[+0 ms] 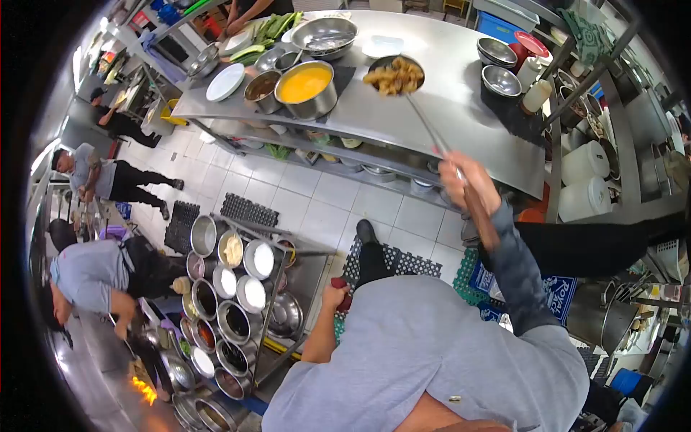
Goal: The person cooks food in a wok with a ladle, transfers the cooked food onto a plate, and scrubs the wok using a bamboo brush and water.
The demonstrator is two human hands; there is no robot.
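A heap of brown, fried-looking pieces (394, 77) fills the bowl of my ladle (425, 119), which I reach forward over the metal table (446, 97); I cannot tell whether its underside touches the surface. My right hand (468, 183) is wrapped firmly round the long handle, arm stretched ahead. My left hand (335, 294), low by my side, is closed round something dark red (343, 295), too small to make out.

Just beyond the ladle sits a white dish (383, 47). To its left are a wide metal bowl (308, 30) and, nearer me, a pot (314, 109) of bright yellow liquid, with a smaller pot (266, 106) of something brown right beside it. A white oval plate (225, 82) lies further left. At the far edge, another person's hand (236, 26) is near some long green vegetables (275, 27). On the table's right end stand metal bowls (502, 81) and a squeeze bottle (536, 97).

Beyond my left hand, a rack carries rows of round metal containers (204, 236), some with white contents, others dark. Past it, a co-worker in grey (93, 277) bends near an orange flame (144, 389), and another person (92, 173) stands behind on the white tiled floor (291, 178).
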